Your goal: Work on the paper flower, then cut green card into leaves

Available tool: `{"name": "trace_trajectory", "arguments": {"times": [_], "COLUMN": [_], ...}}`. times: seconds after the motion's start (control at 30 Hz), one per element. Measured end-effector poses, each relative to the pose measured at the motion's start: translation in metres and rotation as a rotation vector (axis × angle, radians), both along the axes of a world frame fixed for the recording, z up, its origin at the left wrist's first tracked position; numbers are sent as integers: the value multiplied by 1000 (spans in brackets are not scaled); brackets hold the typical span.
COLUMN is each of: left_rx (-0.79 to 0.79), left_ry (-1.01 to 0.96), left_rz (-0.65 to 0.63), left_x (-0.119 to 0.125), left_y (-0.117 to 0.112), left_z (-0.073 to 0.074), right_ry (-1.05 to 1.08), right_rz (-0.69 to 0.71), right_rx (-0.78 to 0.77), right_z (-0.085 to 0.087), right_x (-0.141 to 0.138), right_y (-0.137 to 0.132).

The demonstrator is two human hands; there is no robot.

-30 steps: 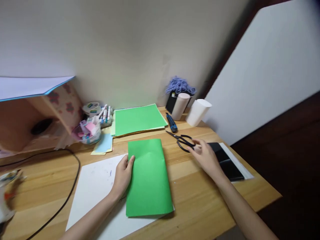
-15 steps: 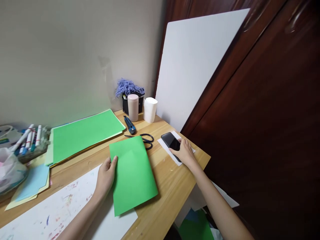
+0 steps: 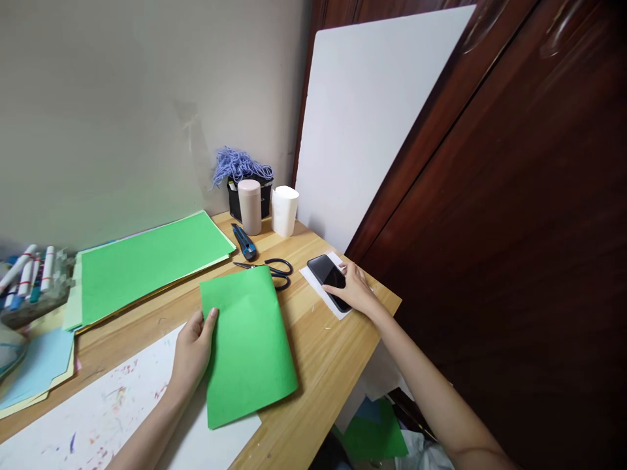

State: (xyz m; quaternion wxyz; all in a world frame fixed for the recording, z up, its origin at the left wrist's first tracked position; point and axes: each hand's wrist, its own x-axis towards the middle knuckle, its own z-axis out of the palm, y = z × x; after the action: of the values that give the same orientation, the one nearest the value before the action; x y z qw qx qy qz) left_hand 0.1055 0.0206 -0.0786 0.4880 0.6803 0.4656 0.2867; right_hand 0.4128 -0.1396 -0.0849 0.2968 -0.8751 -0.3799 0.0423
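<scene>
A folded sheet of green paper [image 3: 247,352] is pinched at its left edge by my left hand [image 3: 191,346], thumb on top. It is held tilted over the table, partly covering black-handled scissors [image 3: 280,266]. At the table's right side, my right hand [image 3: 355,287] has its thumb and fingers around the lower part of a black smartphone [image 3: 324,271]. The phone lies on a small white paper [image 3: 313,282]. Under my left hand is a white sheet [image 3: 117,398] with paint and marker stains.
A stack of green sheets [image 3: 157,264] lies by the wall, near a blue utility knife [image 3: 243,241]. Behind stand a pinkish canister [image 3: 250,209], a white cup [image 3: 285,212] and a black box [image 3: 264,199] topped with purple yarn [image 3: 240,164]. Markers [image 3: 48,269] sit left; a white board [image 3: 372,117] leans right.
The view has shifted slightly, moving the scene left and a little up. My right fingers have shifted slightly at the phone; my left hand keeps its hold on the green paper.
</scene>
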Motion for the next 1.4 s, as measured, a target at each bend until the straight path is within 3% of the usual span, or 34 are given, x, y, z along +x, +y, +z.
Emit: {"name": "trace_trajectory", "arguments": {"times": [0.13, 0.27, 0.33, 0.53, 0.97, 1.17, 1.3, 1.4], "left_rx": [-10, -9, -20, -25, -2, -14, -37, -25], "left_ry": [-13, -18, -18, -17, -14, -15, -31, -33], "left_rz": [-3, -4, -10, -19, -17, -14, -20, -18], "left_x": [0, 0, 0, 0, -1, -1, -1, -1], "left_y": [0, 0, 0, 0, 0, 0, 1, 1], "left_z": [0, -1, -1, 0, -1, -1, -3, -4], "right_ry": [380, 557, 563, 432, 318, 411, 489, 431], "right_rz": [-21, 149, 215, 228, 251, 256, 325, 382], "right_rx": [-30, -289, -388, -547, -546, -549, -573, -595], "right_z": [10, 28, 33, 32, 28, 35, 38, 39], "right_x": [32, 56, 60, 61, 61, 61, 63, 63], "right_y": [-11, -16, -14, -2, 0, -5, -9, -10]}}
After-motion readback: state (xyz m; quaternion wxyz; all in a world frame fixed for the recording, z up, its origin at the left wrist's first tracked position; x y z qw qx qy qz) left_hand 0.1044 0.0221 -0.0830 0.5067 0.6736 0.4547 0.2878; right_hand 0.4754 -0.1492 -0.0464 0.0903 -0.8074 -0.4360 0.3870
